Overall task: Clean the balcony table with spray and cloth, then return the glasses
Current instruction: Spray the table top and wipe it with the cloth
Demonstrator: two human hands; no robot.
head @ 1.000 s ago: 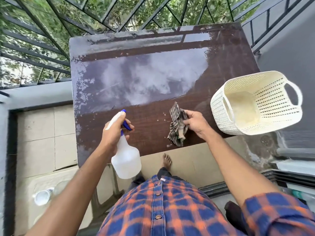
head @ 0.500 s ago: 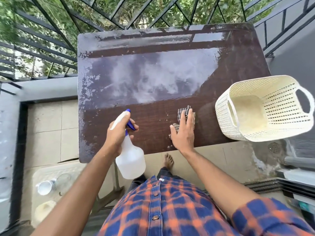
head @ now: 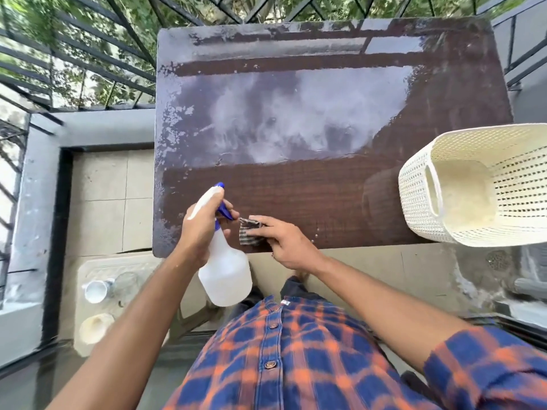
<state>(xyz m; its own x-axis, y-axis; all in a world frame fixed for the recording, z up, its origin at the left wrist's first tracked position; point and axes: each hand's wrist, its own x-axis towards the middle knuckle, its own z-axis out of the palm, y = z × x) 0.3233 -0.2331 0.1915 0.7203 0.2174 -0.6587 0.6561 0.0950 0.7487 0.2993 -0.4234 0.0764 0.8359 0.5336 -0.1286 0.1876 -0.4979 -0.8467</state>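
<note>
The right hand (head: pixel 285 244) lies flat on the cloth (head: pixel 249 232), fingers spread over it rather than curled round it, pressing the checked rag down on the counter (head: pixel 310 196) near its front edge, at about six o'clock on the top. Held that way, the palm can push the rag across the surface, which looks like a wiping stroke on the dry brown strip nearest the person.

Just beside it, toward nine o'clock, the left hand (head: pixel 201 229) is closed round the neck of the spray bottle (head: pixel 225 270), with a finger at the blue trigger. The nozzle points over the counter while the translucent body hangs below the edge, probably kept ready for another squirt. How much liquid it holds I cannot tell.

Further out, toward twelve o'clock, most of the counter shines wet and reflects the sky.

At three o'clock a cream perforated basket (head: pixel 485 184) sits on the right edge, partly overhanging; it appears empty.

Down at eight o'clock, off the counter on a low pale surface, stand the glasses (head: pixel 124 287) beside a white cup (head: pixel 96 291), seemingly set aside until the top is clean.
</note>
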